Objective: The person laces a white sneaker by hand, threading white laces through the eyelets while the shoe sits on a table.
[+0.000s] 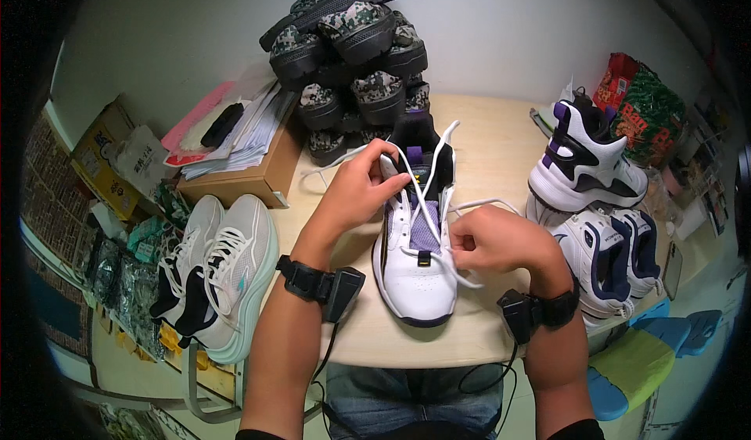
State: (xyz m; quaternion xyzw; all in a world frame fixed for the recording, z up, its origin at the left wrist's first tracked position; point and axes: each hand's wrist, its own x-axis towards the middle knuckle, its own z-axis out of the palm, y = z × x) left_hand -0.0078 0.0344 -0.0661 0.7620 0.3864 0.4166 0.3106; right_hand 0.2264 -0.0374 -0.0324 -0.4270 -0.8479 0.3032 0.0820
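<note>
A white sneaker point(417, 283) with a lilac mesh tongue and black collar stands on the table in front of me, toe toward me. Its white shoelace point(422, 197) crosses loosely over the tongue, with loose ends at both sides. At the upper left eyelets, the thumb and index finger of my left hand point(356, 186) pinch the shoelace. My right hand point(501, 239) is closed against the sneaker's right side near the lower eyelets; whatever its curled fingertips hold is hidden. Black straps with small boxes circle both wrists.
Camouflage shoes point(379, 92) are stacked at the back. Grey-white sneakers point(235, 260) stand left, by a cardboard box point(270, 170) bearing papers. More white sneakers point(587, 158) are piled right, near a phone point(671, 268) and a green-red bag point(649, 111). A blue-green stool point(641, 354) is below.
</note>
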